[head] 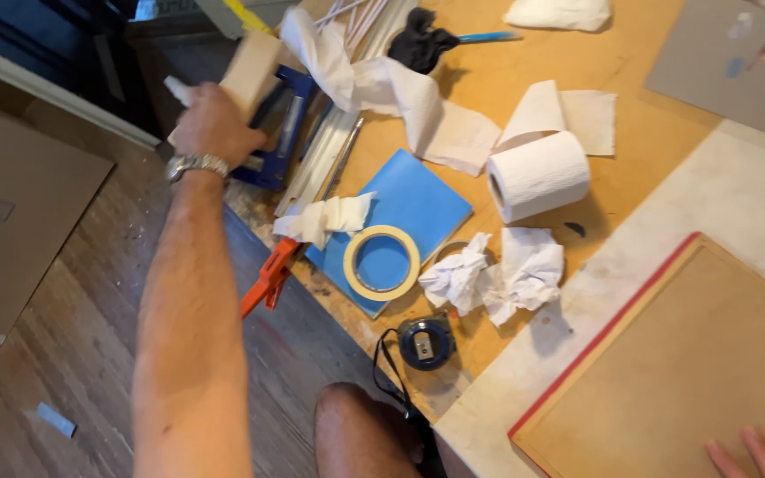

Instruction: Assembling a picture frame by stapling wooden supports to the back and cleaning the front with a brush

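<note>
Left hand (214,124): stretched out to the table corner, fingers clamped on a pale wooden block (251,69).
Wooden block: held above the blue clamp (278,124), a bit blurred.
Right hand (759,453): only fingertips visible on the red-edged board (666,372); if together or apart, I cannot tell.
Nearby: masking tape roll (382,262), tape measure (425,342).

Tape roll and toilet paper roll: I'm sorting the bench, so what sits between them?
In the head view, only a corner of the blue board and bare bench lie between the tape roll and the toilet paper roll.

head view, steeply downward, near workbench (630,133)
</note>
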